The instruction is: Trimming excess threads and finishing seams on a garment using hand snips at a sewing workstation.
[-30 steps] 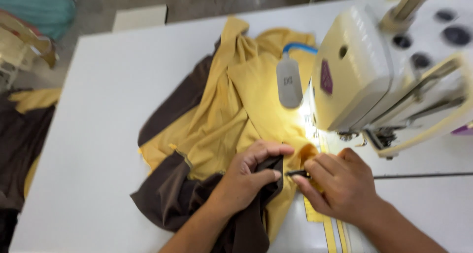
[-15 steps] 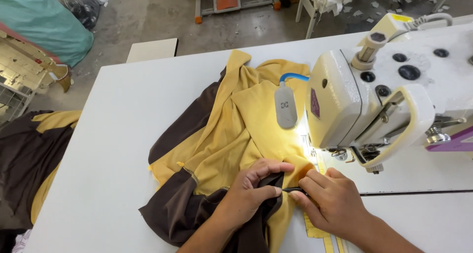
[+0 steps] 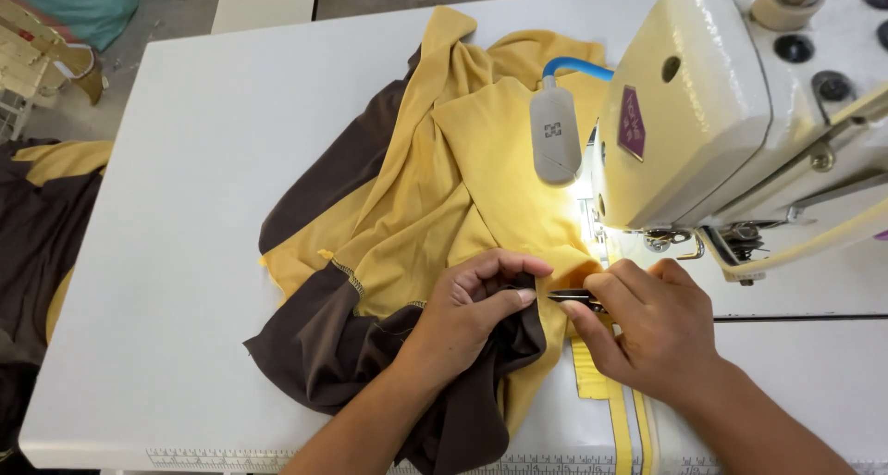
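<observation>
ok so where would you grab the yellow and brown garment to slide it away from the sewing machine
Probably the bunched brown fabric panel of the yellow and brown knit garment, coming from the left. It lies in thick folds near the white table's front edge, clear of the cream sewing machine. The left hand already pinches cloth there; the right hand holds small dark snips.

A garment sewing workshop: industrial sewing machine, white worktable, fabric pile.
</observation>
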